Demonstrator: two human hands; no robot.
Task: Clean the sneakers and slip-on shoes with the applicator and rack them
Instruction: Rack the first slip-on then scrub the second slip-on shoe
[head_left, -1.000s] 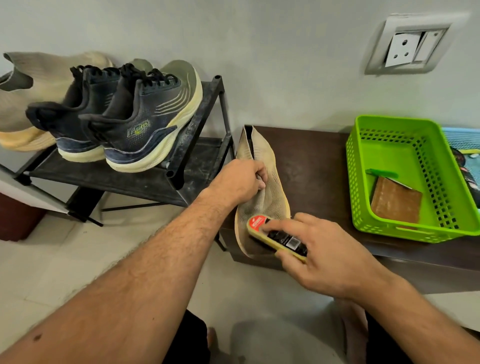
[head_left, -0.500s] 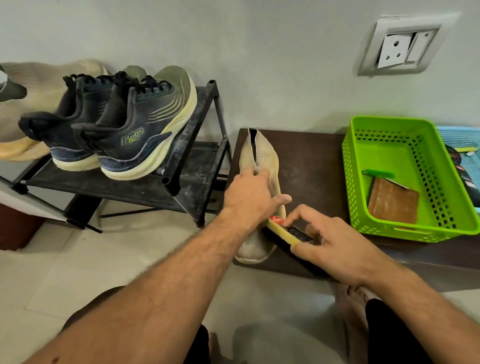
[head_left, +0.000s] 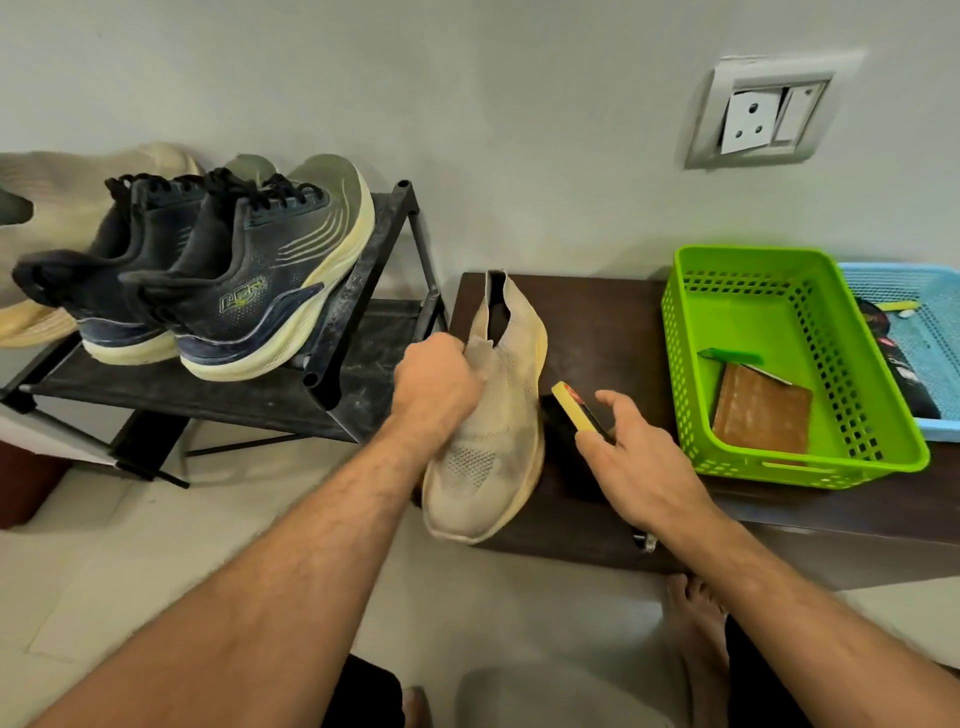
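Note:
A beige knit slip-on shoe (head_left: 498, 415) lies on the dark brown bench (head_left: 613, 332), toe toward me and hanging over the front edge. My left hand (head_left: 434, 387) grips its collar from the left side. My right hand (head_left: 636, 457) pinches the yellow and black applicator (head_left: 576, 410) just right of the shoe, its dark pad facing the shoe's side. Two navy sneakers (head_left: 244, 280) with cream soles stand on the black rack (head_left: 343, 332). Another beige slip-on (head_left: 62, 208) sits at the rack's far left, partly cut off.
A green plastic basket (head_left: 883, 447) on the bench holds a brown wallet-like item (head_left: 761, 410) and a green comb. A blue basket (head_left: 930, 332) sits beyond it at the right edge. A wall socket (head_left: 769, 114) is above. My bare foot (head_left: 696, 613) rests on the tiled floor.
The shoe has turned from lying on its side to sole-down. My left hand shifted up to its collar. My right hand pulled the applicator off the toe to the shoe's right.

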